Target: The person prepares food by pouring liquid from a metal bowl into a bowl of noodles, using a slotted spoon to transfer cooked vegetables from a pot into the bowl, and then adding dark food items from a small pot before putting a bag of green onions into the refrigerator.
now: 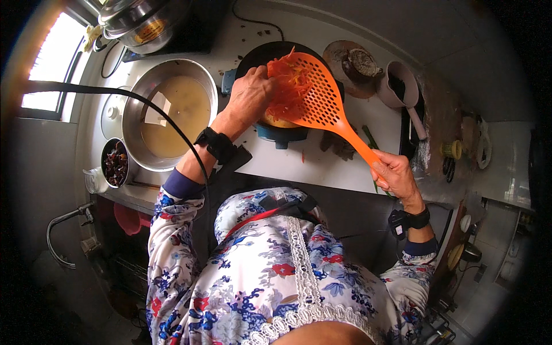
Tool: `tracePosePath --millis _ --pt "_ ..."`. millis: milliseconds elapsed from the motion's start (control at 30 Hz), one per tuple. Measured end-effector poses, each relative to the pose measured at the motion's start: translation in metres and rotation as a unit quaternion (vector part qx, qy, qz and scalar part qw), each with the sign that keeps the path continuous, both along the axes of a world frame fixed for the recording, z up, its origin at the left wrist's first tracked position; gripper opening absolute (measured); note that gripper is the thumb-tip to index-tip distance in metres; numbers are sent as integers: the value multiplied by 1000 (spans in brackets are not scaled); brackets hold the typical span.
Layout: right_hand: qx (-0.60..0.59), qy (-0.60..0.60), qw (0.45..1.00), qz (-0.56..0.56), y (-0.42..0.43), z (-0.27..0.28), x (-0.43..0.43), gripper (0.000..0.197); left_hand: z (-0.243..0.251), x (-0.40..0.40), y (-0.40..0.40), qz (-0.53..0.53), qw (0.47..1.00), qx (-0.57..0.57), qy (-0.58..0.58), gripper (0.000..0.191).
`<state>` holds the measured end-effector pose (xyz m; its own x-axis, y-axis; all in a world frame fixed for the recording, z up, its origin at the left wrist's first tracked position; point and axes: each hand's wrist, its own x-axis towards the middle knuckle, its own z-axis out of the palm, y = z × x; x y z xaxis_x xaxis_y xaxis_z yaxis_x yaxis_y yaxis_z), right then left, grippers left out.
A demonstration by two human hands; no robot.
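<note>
My right hand (pixel 393 174) grips the handle of an orange plastic slotted skimmer (pixel 321 92), held tilted over a round dark pan (pixel 254 58) with a blue base. Shredded carrot (pixel 288 88) covers the left part of the skimmer's perforated bowl. Against that carrot, my left hand (pixel 254 88) has its fingers curled; the fingertips are hidden, so whether they pinch any shreds is unclear. Below the skimmer's edge, something yellowish (pixel 282 122) shows in the pan. Most of the pan's inside is covered by the hand and skimmer.
Left of the pan stands a large steel basin (pixel 212 86) of cloudy liquid, beside a cup of dark pieces (pixel 115 166). A pink long-handled pot (pixel 397 79) and a small bowl (pixel 362 64) are at right. A black cable (pixel 151 103) crosses the view near my left arm.
</note>
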<state>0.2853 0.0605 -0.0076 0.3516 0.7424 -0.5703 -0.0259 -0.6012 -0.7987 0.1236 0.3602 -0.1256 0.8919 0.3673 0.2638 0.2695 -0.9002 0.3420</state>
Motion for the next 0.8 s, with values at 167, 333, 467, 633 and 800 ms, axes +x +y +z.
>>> tracePosePath --millis 167,333,467,633,800 --pt "-20 -1 1000 2 4 3 -1 32 -2 5 4 -12 997 39 63 23" --pt "-11 0 1000 -3 8 6 0 32 1 5 9 -16 998 18 -65 9" --pt "-18 -1 1000 19 7 5 3 34 3 9 10 -23 992 -9 -120 3" --pt "-15 17 1000 9 10 6 -1 33 8 10 14 -42 990 -37 -129 7" --pt "-34 4 999 6 17 8 -7 33 10 5 20 -45 987 -49 -147 9"
